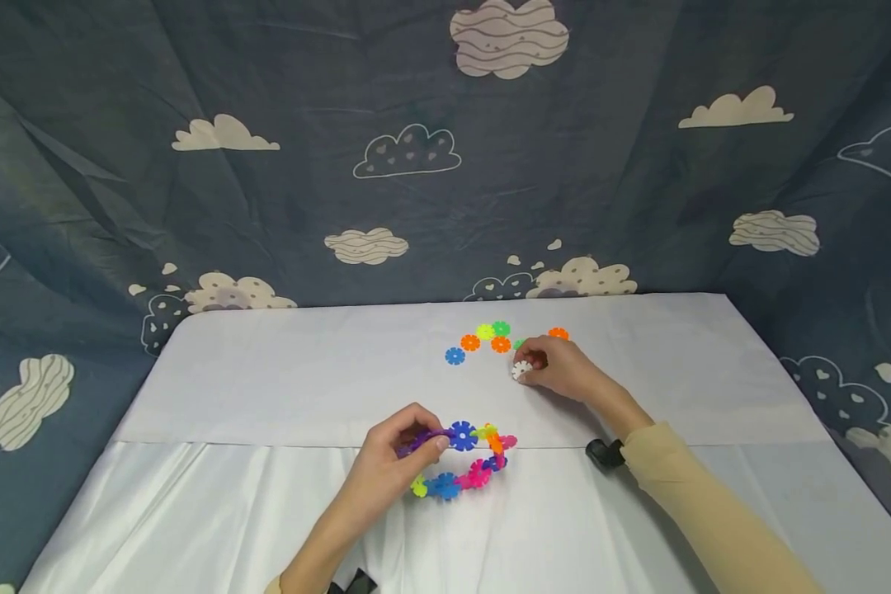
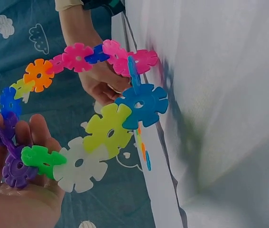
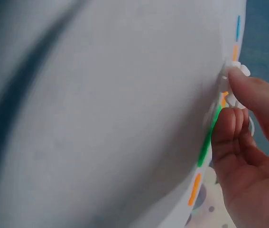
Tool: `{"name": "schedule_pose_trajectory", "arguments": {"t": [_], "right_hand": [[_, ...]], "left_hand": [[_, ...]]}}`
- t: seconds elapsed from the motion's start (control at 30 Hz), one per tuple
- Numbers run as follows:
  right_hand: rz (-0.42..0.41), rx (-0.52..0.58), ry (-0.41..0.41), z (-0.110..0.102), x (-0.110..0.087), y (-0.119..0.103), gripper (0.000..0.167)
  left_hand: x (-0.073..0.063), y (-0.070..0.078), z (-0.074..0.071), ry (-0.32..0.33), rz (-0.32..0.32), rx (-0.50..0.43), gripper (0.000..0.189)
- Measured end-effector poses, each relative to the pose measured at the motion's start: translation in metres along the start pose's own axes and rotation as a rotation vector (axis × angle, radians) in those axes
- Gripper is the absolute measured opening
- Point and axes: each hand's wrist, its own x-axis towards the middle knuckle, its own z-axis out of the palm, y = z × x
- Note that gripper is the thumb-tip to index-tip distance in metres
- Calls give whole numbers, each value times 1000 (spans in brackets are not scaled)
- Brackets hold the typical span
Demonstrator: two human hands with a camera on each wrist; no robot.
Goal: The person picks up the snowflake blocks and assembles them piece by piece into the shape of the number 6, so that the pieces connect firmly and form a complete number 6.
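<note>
My left hand [image 1: 395, 452] grips a looped chain of interlocking flower-shaped discs [image 1: 446, 486] by its purple discs [image 2: 18, 172], above the front of the table. In the left wrist view the loop runs through green, white [image 2: 79, 164], yellow, blue, pink and orange discs. Farther back, my right hand [image 1: 568, 370] pinches a single white flower disc [image 1: 521, 370] between thumb and fingers. The right wrist view shows that white disc [image 3: 239, 70] partly hidden by the thumb.
Several loose discs lie at the back of the white-covered table [image 1: 267, 379]: blue [image 1: 455, 356], orange [image 1: 470, 342], yellow [image 1: 485, 332] and green [image 1: 501, 328]. Another orange disc [image 1: 558, 333] lies behind my right hand. A dark cloud-patterned curtain [image 1: 304, 82] hangs behind the table.
</note>
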Motion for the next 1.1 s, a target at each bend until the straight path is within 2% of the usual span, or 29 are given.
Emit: {"name": "schedule_pose_trajectory", "arguments": {"t": [0.17, 0.27, 0.4, 0.57, 0.7, 0.87, 0.97, 1.1], "right_hand": [[11, 30, 72, -6, -16, -4, 11], [32, 117, 109, -12, -35, -12, 15], [14, 288, 151, -18, -68, -38, 19], [-59, 467, 198, -22, -110, -78, 15], [-78, 549, 157, -17, -133, -105, 19], [-40, 552, 90, 0, -140, -126, 22], [-17, 533, 107, 12, -139, -132, 21], [6, 551, 139, 25, -138, -137, 22]], "left_hand": [[0, 1, 4, 24, 17, -41, 7], [-1, 1, 7, 38, 21, -43, 8], [-1, 1, 10, 60, 26, -14, 6], [-1, 0, 12, 92, 94, 34, 7], [-2, 2, 13, 102, 117, 54, 9], [-6, 6, 15, 70, 78, 72, 6], [-8, 8, 16, 33, 58, 103, 2], [-10, 11, 15, 0, 66, 142, 8]]}}
